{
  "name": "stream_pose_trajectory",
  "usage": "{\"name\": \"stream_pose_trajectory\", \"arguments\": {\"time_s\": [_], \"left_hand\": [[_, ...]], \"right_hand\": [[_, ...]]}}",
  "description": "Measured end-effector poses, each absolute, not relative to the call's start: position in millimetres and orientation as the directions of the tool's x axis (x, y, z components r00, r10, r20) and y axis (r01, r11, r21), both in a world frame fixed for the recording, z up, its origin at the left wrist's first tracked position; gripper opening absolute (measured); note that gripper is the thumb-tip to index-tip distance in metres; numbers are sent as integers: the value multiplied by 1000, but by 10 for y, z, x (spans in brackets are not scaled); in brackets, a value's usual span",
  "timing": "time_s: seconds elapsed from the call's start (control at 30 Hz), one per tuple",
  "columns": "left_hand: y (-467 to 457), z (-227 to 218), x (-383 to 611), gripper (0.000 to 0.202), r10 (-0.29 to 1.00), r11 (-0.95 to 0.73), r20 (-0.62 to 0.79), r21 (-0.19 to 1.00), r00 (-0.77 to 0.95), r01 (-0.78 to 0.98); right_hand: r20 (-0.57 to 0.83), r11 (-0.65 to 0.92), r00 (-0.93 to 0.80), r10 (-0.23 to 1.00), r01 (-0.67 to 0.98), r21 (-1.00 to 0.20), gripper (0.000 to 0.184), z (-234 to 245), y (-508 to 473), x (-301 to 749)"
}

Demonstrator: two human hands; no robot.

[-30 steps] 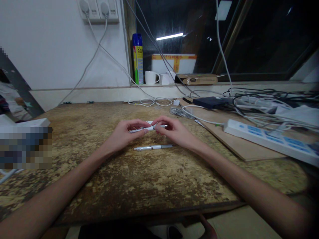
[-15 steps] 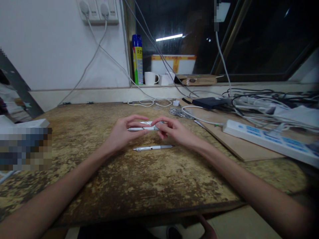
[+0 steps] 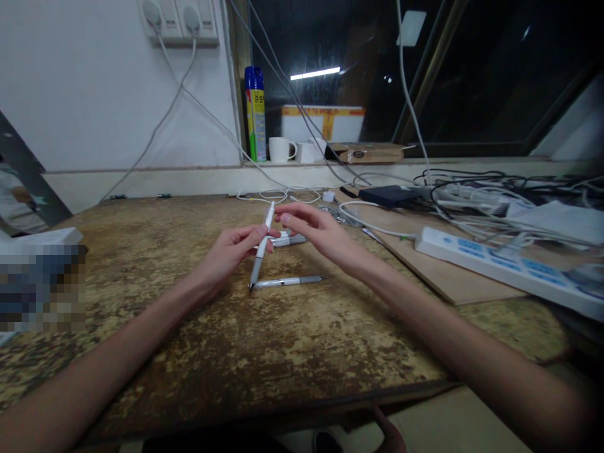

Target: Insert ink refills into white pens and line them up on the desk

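Observation:
My left hand pinches a white pen between thumb and fingers, holding it nearly upright with its tip down near the worn tabletop. My right hand hovers just to the right, fingers spread and loosely curved, its fingertips close to the pen's upper end. Under my right hand lie one or two more pens on the table. A grey and white pen lies flat in front of both hands.
A white power strip and a tangle of cables lie on a board at the right. A spray can, a white mug and boxes stand on the sill behind. A white box sits at the left.
The pen held level between both hands has been tipped upright by my left hand. My right hand has let go and opened. The view has shifted slightly.

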State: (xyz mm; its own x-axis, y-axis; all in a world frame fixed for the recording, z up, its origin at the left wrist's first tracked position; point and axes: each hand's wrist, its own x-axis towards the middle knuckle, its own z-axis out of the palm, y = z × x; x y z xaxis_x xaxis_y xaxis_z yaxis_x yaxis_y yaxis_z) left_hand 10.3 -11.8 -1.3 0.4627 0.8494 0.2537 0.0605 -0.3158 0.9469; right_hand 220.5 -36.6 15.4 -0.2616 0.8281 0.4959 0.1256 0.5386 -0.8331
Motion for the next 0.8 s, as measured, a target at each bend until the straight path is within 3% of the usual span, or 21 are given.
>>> {"name": "stream_pose_trajectory", "arguments": {"time_s": [0.2, 0.37, 0.57, 0.8], "left_hand": [[-151, 8, 143, 39, 812, -398, 318, 915, 490, 66], [-63, 6, 89, 39, 902, -346, 319, 937, 293, 46], [50, -69, -9, 34, 944, -292, 278, 955, 176, 56], [49, -80, -3, 30, 938, -291, 273, 955, 213, 55]], "right_hand": [[436, 470, -353, 828, 12, -883, 34, 247, -322, 1960], [455, 429, -113, 883, -200, -881, 27, 430, -186, 2096], [414, 400, -43, 909, -189, -897, 55, 327, -81, 2420], [461, 437, -59, 886, -231, -869, 59, 220, -97, 2522]]}}
